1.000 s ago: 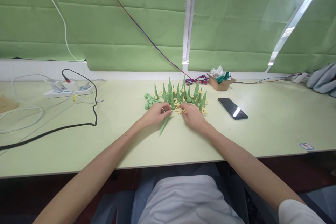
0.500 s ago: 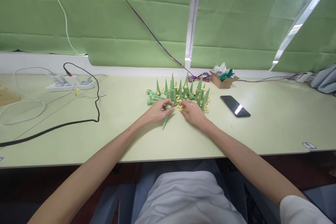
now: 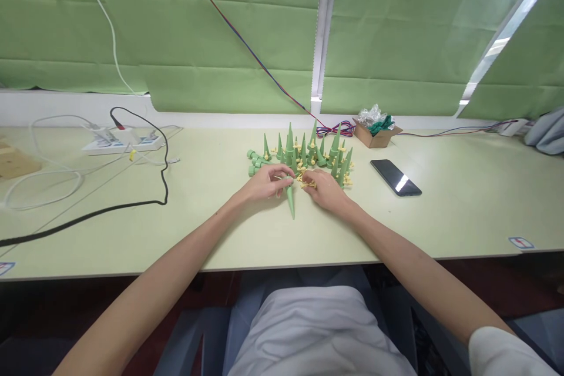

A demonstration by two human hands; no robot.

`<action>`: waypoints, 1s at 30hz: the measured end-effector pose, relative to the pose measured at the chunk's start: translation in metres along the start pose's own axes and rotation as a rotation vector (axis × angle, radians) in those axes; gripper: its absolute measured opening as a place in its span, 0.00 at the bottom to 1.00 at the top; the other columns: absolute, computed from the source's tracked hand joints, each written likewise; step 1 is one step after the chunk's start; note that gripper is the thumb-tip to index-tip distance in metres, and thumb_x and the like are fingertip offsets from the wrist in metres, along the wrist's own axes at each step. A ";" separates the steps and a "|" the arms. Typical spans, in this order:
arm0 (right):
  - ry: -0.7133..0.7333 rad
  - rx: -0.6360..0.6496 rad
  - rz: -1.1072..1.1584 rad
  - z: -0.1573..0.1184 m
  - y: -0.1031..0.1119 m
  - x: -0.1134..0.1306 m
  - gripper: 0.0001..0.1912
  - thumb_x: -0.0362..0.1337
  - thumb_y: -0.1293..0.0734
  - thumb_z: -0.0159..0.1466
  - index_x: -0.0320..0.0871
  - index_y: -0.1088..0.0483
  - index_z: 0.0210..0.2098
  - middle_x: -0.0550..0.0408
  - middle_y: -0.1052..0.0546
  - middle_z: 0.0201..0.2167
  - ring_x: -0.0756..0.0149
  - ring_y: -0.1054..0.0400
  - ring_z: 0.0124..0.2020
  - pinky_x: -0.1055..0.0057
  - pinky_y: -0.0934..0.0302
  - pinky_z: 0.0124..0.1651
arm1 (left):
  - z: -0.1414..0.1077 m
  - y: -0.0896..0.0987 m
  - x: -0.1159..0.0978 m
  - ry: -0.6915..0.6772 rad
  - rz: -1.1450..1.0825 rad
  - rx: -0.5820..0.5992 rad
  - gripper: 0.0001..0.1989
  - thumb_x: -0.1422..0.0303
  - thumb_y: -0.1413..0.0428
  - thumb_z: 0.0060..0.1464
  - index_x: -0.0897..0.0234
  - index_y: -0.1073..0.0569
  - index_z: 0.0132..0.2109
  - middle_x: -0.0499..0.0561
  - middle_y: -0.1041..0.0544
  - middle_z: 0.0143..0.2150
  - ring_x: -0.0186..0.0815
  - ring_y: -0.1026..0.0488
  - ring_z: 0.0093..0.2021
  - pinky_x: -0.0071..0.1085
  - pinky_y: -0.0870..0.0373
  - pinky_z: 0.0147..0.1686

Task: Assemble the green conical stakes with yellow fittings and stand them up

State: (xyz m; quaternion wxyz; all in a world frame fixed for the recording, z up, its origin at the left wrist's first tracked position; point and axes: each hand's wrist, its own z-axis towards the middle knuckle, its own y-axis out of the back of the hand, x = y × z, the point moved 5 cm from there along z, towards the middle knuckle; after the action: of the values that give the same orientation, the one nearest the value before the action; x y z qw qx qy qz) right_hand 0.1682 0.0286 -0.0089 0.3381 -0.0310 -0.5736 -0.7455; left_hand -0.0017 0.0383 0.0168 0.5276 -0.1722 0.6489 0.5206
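My left hand [image 3: 269, 183] is closed on one end of a green cone [image 3: 290, 202], whose tip points toward the table's front edge. Just right of it, my right hand [image 3: 324, 187] has its fingers bent together among small yellow pieces [image 3: 308, 184]; a yellow piece shows at its fingertips. Behind both hands stand several green cones [image 3: 289, 144] with small yellow parts around them. Green cones lying on their sides [image 3: 253, 170] are behind my left hand, partly hidden by it.
A black phone [image 3: 396, 177] lies to the right on the table [image 3: 462, 200]. Behind it is a small cardboard box [image 3: 373, 139] holding plastic wrap and green material. On the left are a power strip [image 3: 118, 145] and a black cable [image 3: 165, 179].
The green cone in my left hand has swung to the right, its tip now pointing more nearly straight toward me. My left hand has shifted slightly. My right hand stays nearly in place.
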 end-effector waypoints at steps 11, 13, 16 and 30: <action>0.009 0.021 0.031 0.000 0.000 0.002 0.11 0.30 0.35 0.65 0.41 0.22 0.45 0.47 0.26 0.43 0.60 0.31 0.44 0.66 0.41 0.49 | 0.001 -0.002 0.003 0.040 0.016 0.022 0.16 0.56 0.41 0.56 0.63 0.26 0.44 0.44 0.32 0.21 0.28 0.37 0.18 0.28 0.42 0.20; 0.011 0.021 0.031 0.000 0.000 0.002 0.11 0.30 0.35 0.65 0.41 0.22 0.45 0.47 0.26 0.43 0.61 0.31 0.43 0.66 0.41 0.48 | 0.001 -0.002 0.004 0.043 0.023 0.031 0.16 0.55 0.41 0.56 0.62 0.26 0.45 0.44 0.31 0.22 0.28 0.37 0.18 0.28 0.42 0.21; 0.020 0.030 0.030 0.001 0.001 0.004 0.11 0.29 0.35 0.66 0.41 0.22 0.44 0.47 0.26 0.43 0.61 0.31 0.44 0.67 0.41 0.49 | 0.002 -0.003 0.008 0.043 0.005 0.050 0.18 0.54 0.41 0.56 0.62 0.27 0.45 0.45 0.29 0.23 0.28 0.36 0.18 0.29 0.40 0.22; 0.066 0.053 0.062 -0.001 0.003 0.010 0.11 0.30 0.34 0.65 0.42 0.20 0.42 0.47 0.24 0.43 0.60 0.29 0.44 0.67 0.40 0.49 | 0.000 -0.008 0.012 0.095 -0.013 0.027 0.20 0.51 0.40 0.54 0.65 0.28 0.40 0.47 0.29 0.20 0.30 0.33 0.20 0.28 0.38 0.23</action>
State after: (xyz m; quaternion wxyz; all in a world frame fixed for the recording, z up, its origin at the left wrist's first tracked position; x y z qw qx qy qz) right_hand 0.1625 0.0229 -0.0029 0.3802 -0.0152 -0.5803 -0.7200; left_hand -0.0002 0.0386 0.0024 0.5019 -0.1935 0.6791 0.4995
